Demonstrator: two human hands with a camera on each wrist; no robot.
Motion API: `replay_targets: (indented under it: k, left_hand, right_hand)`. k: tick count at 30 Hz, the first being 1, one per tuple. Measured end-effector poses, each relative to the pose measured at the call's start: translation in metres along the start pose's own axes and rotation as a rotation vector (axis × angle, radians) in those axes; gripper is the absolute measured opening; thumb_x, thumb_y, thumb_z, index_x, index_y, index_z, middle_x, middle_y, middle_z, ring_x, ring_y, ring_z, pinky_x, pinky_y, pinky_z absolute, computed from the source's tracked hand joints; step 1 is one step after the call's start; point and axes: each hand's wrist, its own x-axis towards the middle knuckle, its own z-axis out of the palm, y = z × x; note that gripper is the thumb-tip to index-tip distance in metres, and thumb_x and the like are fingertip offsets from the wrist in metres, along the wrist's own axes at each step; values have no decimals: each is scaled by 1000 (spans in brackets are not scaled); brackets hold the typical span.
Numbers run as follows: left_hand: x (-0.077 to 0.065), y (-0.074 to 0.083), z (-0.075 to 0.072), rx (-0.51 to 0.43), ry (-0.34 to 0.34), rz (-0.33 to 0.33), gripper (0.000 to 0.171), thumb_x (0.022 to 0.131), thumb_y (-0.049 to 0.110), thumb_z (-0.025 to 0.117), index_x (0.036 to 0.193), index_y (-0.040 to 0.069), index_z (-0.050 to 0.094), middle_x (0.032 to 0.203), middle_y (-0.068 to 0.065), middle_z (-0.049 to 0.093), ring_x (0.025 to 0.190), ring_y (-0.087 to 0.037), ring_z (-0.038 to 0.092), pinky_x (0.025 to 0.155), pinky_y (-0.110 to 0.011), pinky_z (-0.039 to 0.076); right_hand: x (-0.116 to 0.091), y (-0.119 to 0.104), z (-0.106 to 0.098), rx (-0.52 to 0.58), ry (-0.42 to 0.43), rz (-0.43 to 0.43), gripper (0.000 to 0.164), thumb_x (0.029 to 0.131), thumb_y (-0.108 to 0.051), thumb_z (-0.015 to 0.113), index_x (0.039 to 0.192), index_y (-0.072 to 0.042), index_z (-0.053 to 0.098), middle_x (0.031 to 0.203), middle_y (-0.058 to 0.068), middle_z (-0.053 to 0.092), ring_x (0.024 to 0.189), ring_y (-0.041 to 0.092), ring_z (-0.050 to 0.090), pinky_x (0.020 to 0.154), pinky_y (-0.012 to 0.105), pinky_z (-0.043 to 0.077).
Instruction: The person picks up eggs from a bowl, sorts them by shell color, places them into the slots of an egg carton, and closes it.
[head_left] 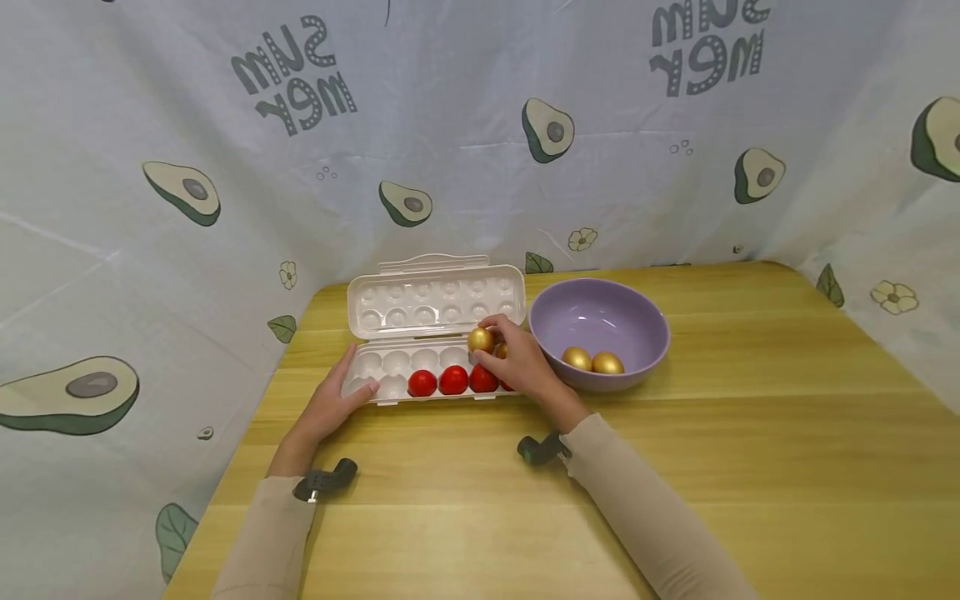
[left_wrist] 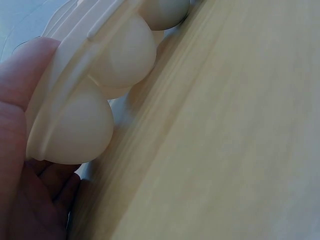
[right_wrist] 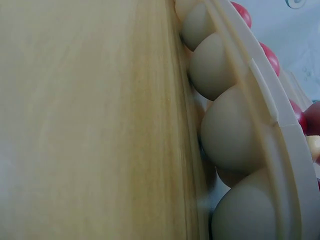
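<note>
An open egg carton (head_left: 397,362) of pale plastic lies on the table, its lid (head_left: 437,300) folded back. My left hand (head_left: 327,406) grips the carton's left end; in the left wrist view the thumb (left_wrist: 30,70) presses on the rim and fingers reach below. Between thumb and fingers my right hand (head_left: 528,364) pinches a gold egg (head_left: 480,340) over the back row. Another gold egg (head_left: 502,350) is partly hidden behind that hand. Several red eggs (head_left: 453,380) sit in the front row. The right wrist view mostly shows the carton's underside cups (right_wrist: 232,127).
A purple bowl (head_left: 600,317) stands right of the carton, with two gold eggs (head_left: 592,361) inside. The wooden table (head_left: 442,500) reaches back to a curtain (head_left: 465,92) printed with avocados. A dark wrist mount (head_left: 326,479) sits on each forearm.
</note>
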Motion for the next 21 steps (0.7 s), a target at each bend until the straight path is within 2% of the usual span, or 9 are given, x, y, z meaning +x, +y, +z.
replay_targets:
  k: [13, 21]
  left_hand:
    - [1, -1, 0, 3, -1, -9, 90, 91, 46, 61, 157, 17, 7, 160, -19, 9, 145, -42, 8, 113, -62, 9]
    - [1, -1, 0, 2, -5, -13, 90, 91, 47, 60, 157, 18, 6, 160, -19, 9, 145, -41, 8, 114, -62, 9]
  right_hand:
    - [1, -6, 0, -9, -9, 58, 40, 84, -17, 74, 115, -9, 51, 108, 9, 63, 94, 23, 61, 85, 35, 54]
    - [0, -6, 1, -13, 1, 50, 41, 83, -16, 75, 116, -7, 51, 108, 11, 63, 95, 24, 61, 86, 37, 54]
